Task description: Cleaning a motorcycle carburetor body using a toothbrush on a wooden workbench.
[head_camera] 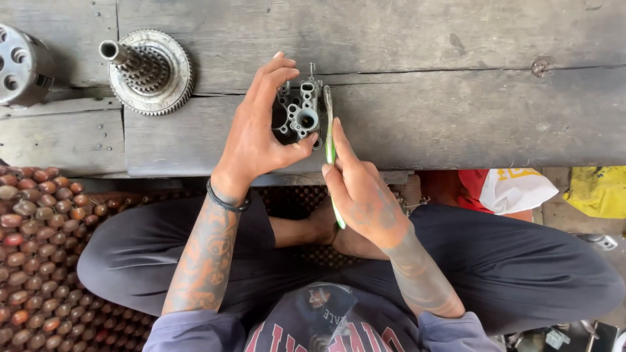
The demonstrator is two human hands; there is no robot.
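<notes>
Left hand (251,140): fingers wrapped round a small grey metal casting (301,112), thumb hooked under its lower edge, other fingers curled over the far side. It's held upright, just over the counter (456,98).
Casting: cast aluminium bit with a round bore facing the camera and a few smaller holes and lugs round it. Looks like a carb body, but I can't tell for sure.
Right hand (358,189): fingers pinched shut on a thin green-handled tool (330,143), index finger stretched along the shaft. Handle end sticks out below the palm.
Tool: runs almost straight up and down, with its metal tip just beside the right edge of the casting. Too close to say whether it's actually touching.
Gear (149,70): big toothed wheel with a splined shaft poking up, sitting on the counter well left of the hands.
Drum (23,65): round metal part with holes, far left edge, half cut off.
Counter: rough grey wooden planks, cracked.
Person: sits cross-legged in dark trousers on a beaded mat (32,261).
Bags (515,189): a white one and a yellow one on the floor to the right.
</notes>
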